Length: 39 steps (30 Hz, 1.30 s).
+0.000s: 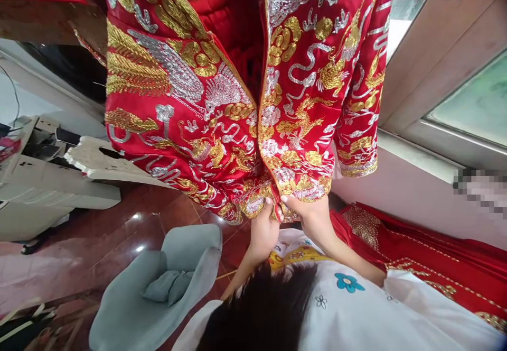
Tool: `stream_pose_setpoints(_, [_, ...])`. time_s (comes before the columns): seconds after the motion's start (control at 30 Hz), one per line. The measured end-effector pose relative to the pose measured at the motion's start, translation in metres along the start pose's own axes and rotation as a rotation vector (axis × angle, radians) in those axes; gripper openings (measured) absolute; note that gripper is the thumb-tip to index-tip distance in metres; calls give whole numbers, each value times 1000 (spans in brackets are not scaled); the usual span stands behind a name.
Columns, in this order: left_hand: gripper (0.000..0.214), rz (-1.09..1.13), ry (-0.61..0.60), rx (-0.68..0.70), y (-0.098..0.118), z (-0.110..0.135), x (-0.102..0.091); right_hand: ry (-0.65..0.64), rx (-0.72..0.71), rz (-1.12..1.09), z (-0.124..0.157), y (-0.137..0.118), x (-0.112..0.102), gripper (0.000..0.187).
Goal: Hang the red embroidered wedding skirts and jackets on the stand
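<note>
A red jacket (237,145), thickly embroidered in gold and silver with birds, dragons and flowers, hangs in front of me. Its two front edges part at the top and come together near the hem. My left hand (264,232) is closed on the bottom front corner, with the thumb on top of the cloth. Right beside it, my right hand (315,221) pinches the other front edge at the hem. Both thumbs lie close together at the front opening; the fingers behind the fabric are hidden. The sleeves hang down at either side.
A grey armchair (130,287) with a small cushion (168,286) stands on the glossy tiled floor. White furniture (47,187) is at the left. Red beaded fabric (420,256) lies along the right wall, below a window frame (420,76).
</note>
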<state>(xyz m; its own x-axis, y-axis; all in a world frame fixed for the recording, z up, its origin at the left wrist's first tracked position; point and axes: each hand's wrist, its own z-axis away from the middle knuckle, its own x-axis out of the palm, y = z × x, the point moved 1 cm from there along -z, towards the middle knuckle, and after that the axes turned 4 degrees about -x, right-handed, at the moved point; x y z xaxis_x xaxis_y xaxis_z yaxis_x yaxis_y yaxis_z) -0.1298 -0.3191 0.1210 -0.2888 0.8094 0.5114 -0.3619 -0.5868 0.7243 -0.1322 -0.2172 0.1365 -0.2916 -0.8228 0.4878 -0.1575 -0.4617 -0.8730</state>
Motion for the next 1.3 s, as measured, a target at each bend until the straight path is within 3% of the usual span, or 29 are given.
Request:
stream_pose_setpoints(0.2, [28,68,-75,140,-1,-3,9,29,2,-23,-2,-1,2,63])
stream_pose_setpoints(0.5, [51,56,-97,132,2,-7,11,57,51,-126,-7,-4,7,73])
stream_pose_setpoints(0.9, [59,77,-17,119,1,-10,10,14,58,-56,-11,-2,5,74])
stream_pose_setpoints(1.3, [62,2,-28,162,2,-9,12,37,70,-58,-10,-3,5,73])
